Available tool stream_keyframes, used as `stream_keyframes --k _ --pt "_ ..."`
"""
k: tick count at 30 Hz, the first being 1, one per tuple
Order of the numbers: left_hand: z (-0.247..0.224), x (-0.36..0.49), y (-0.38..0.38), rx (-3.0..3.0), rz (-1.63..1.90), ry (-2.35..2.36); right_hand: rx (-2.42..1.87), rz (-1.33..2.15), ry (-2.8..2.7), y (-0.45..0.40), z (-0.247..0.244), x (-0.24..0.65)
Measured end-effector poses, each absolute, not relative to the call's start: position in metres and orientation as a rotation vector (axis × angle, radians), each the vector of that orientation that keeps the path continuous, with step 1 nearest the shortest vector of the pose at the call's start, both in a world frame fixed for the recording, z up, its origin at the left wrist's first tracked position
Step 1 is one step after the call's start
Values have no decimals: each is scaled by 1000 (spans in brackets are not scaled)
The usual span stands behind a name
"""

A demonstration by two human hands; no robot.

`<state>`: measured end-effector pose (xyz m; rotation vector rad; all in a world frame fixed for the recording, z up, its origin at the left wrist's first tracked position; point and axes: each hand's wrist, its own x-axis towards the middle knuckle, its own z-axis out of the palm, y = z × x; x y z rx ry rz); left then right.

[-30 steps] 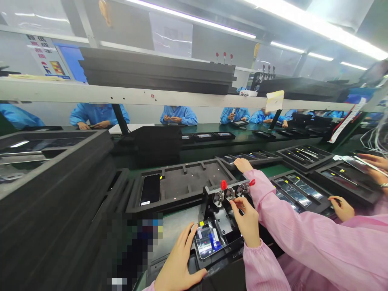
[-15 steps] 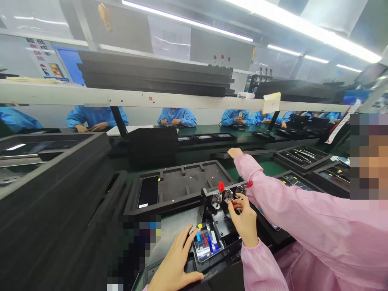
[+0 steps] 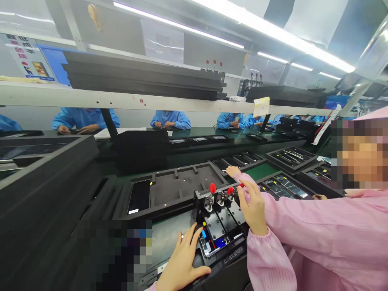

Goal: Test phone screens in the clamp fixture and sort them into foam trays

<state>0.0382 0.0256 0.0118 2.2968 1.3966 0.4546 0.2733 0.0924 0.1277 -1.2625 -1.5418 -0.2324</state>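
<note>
A black clamping fixture point(image 3: 233, 252) stands before me, with metal pressing plates point(image 3: 214, 226) and red-tipped toggle clamps point(image 3: 212, 189). A phone with a lit-looking, coloured screen point(image 3: 209, 245) lies at its left end, partly under a plate. My left hand point(image 3: 184, 258) rests at the fixture's left edge beside the phone, fingers spread, a ring on one finger. My right hand point(image 3: 254, 208) is at the rightmost clamp, thumb and index finger closed about its red-tipped lever point(image 3: 241, 185). The fingers partly hide this lever.
Behind the fixture is a black foam tray point(image 3: 182, 188) holding one dark phone point(image 3: 139, 197). At right, a co-worker's pink sleeve point(image 3: 291, 214) reaches across, the hand point(image 3: 233, 171) by another phone tray point(image 3: 248, 159). Stacked foam trays point(image 3: 45, 178) stand left; a white shelf point(image 3: 169, 103) crosses ahead.
My right hand has moved from the middle clamp to the rightmost one. More of the phone is covered by a plate. The co-worker's hand has come lower, and the view has shifted.
</note>
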Motion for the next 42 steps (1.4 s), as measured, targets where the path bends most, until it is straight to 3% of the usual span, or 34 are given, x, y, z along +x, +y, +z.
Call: stream_keyframes --k 6,10,16,42 --pt "11 36 27 2312 454 1380 -1479 -335 -1499 56 75 277" --pt "11 37 27 2344 424 1379 -1616 -172 -1637 59 51 268" --pt "10 38 26 2321 477 1379 -1556 57 -1547 69 57 270" --pt "10 39 23 2317 503 1396 -1490 -30 -1503 92 58 273"
